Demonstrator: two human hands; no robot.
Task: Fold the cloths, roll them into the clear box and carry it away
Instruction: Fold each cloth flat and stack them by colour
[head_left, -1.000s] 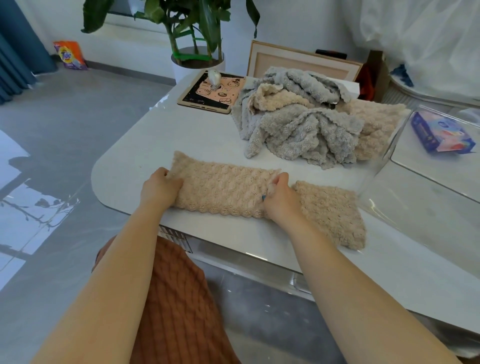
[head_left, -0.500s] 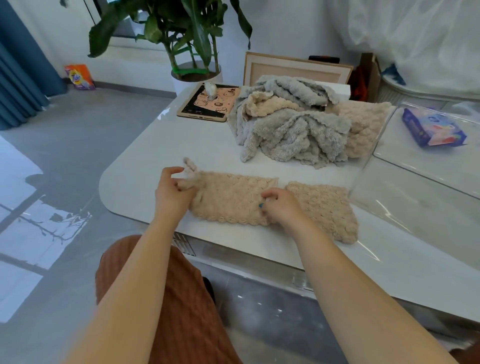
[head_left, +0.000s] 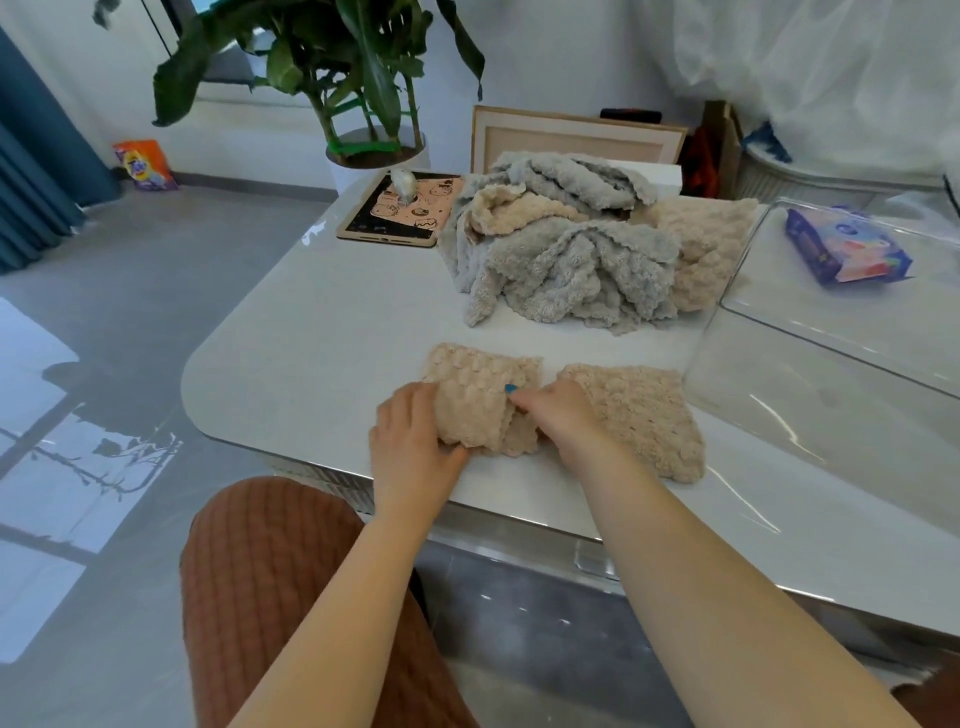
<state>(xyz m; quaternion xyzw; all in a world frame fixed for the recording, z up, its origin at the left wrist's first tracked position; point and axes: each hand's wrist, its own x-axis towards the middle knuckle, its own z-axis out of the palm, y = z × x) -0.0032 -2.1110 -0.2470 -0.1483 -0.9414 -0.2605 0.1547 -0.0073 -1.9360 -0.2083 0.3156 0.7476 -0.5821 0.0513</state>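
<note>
Beige cloth is lying along the front edge of the bench, its left end doubled over the middle. Fingers of the left hand are being kept curled round the doubled end, clamped on it. Right hand is being held at the fold with its fingers bent and the tips hidden. Pinch or press: cannot tell. Clear box is standing just right of the cloth.

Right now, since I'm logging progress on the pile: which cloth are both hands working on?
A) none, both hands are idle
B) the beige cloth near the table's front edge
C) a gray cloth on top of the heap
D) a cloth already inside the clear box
B: the left hand and the right hand both grip the beige cloth at its bunched left end, while the heap of cloths lies behind, apart from them.
</note>
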